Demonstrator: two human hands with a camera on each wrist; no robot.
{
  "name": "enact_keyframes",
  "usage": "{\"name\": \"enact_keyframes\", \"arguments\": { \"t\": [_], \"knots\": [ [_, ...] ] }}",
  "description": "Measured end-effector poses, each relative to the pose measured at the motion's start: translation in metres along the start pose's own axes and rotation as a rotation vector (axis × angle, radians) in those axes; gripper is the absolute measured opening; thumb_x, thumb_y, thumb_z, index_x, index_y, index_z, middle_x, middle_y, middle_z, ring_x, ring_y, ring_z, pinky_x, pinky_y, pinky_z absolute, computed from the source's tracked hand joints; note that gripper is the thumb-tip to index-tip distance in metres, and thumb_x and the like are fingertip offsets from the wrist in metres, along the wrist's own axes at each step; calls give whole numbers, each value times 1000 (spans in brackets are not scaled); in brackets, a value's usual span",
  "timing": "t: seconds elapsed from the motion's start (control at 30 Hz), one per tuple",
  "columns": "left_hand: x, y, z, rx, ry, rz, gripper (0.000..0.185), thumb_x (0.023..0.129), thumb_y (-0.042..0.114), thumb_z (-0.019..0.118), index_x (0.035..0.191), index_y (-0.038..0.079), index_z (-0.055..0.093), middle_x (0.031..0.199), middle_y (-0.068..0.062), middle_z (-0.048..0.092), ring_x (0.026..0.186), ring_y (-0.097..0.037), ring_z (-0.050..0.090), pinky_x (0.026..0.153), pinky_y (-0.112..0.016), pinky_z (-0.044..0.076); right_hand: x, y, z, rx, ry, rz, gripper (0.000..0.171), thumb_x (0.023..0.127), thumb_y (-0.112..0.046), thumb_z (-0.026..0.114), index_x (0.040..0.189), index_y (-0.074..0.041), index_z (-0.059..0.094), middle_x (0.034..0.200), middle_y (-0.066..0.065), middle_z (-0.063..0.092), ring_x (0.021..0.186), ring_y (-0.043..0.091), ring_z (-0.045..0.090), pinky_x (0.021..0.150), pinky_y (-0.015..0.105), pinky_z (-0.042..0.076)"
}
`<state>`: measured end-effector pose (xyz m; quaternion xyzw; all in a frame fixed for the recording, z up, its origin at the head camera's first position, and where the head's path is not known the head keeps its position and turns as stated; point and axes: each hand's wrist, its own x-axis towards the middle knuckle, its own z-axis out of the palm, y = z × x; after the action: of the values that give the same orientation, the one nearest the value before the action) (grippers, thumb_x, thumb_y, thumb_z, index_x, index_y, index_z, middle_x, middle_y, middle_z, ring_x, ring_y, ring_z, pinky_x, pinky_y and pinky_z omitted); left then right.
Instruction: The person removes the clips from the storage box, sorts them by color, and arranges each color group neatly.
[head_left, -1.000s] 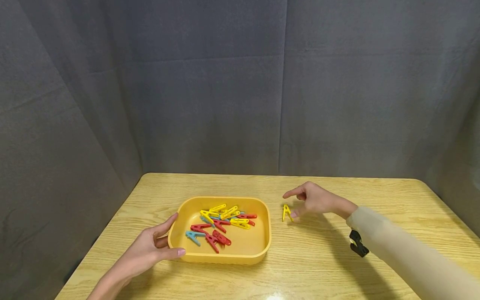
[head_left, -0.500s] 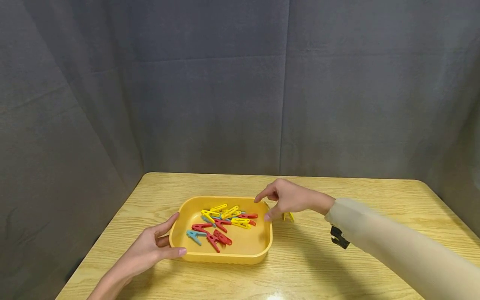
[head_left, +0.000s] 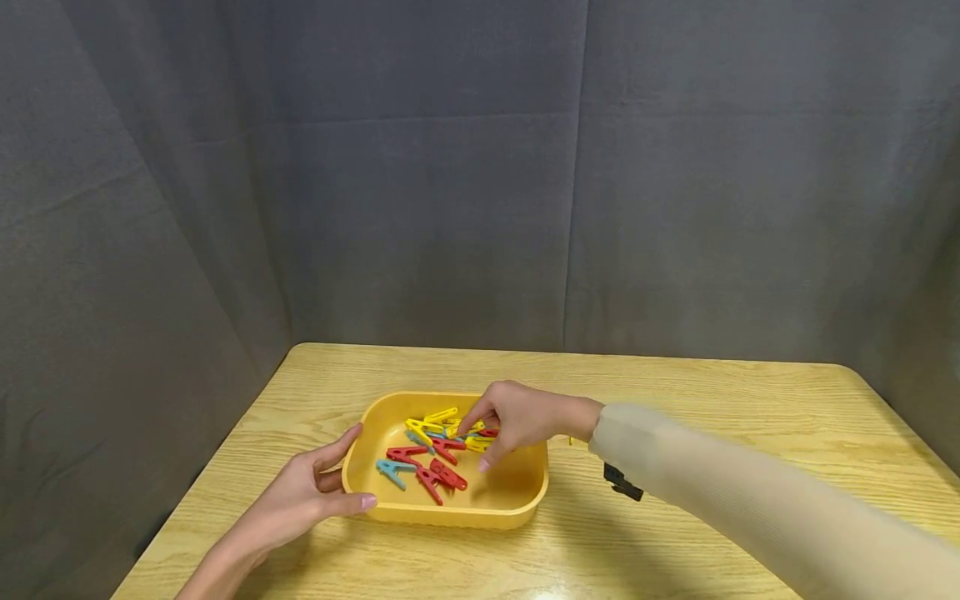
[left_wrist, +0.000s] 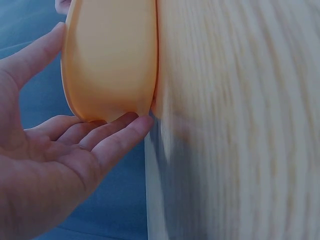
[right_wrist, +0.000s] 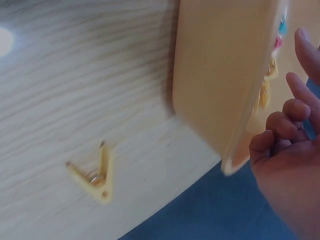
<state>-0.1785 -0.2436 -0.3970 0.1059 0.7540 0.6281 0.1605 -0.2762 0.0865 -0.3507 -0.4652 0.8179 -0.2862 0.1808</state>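
The yellow tray [head_left: 450, 508] holds red, yellow and blue clothespins [head_left: 438, 446] pointing every way. Right hand [head_left: 517, 417] hovers over them, fingers loosely curled, empty; left hand [head_left: 300, 500] fingers, straight, touch the tray's wall.

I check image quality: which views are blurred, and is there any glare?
Head view: sharp, with faint glare on the table at the bottom edge. Left wrist view: wood grain smeared. Right wrist view: soft overall, yellow clothespin blurred, bright glare spot at far left.

I am logging an orange-yellow tray [head_left: 517, 508], red, yellow and blue clothespins [head_left: 438, 446], light woodgrain table [head_left: 675, 392], grey backdrop [head_left: 420, 208].
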Motion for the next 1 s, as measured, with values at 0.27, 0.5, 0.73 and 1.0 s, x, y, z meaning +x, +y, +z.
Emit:
{"name": "enact_keyframes", "arguments": {
  "t": [0.27, 0.5, 0.73, 1.0],
  "knots": [
    [-2, 0, 0, 8, 8, -2, 102, 90, 7, 85, 167, 0, 18, 168, -29, 25, 137, -42, 53, 93, -37, 59, 22, -8, 19, -19, -46, 39, 43, 86, -16, 91, 124, -1, 78, 58, -9, 23, 53, 6, 20, 55, 22, 20],
    [-2, 1, 1, -3, 3, -3, 102, 90, 7, 85, 167, 1, 18, 167, -28, 26, 137, -41, 53, 93, -37, 59, 31, -10, 26, -12, -80, 54, 42, 88, -12, 89, 126, -1, 77, 66, -5, 35, 61, 6, 32, 59, 22, 25],
    [-1, 1, 4, -11, -6, 5, 102, 90, 8, 85, 167, 1, 18, 168, -27, 23, 140, -42, 50, 94, -37, 59, 28, -8, 27, -43, -102, 73, 47, 85, -12, 91, 128, 0, 75, 60, -8, 28, 58, 5, 29, 59, 21, 25],
    [0, 2, 4, -19, -1, 5, 103, 89, 6, 86, 167, -1, 19, 168, -29, 24, 136, -41, 54, 93, -37, 59, 20, -2, 27, -61, -89, 135, 34, 83, -16, 93, 114, -6, 83, 65, -7, 41, 64, 7, 34, 59, 22, 26]
  ]
}}
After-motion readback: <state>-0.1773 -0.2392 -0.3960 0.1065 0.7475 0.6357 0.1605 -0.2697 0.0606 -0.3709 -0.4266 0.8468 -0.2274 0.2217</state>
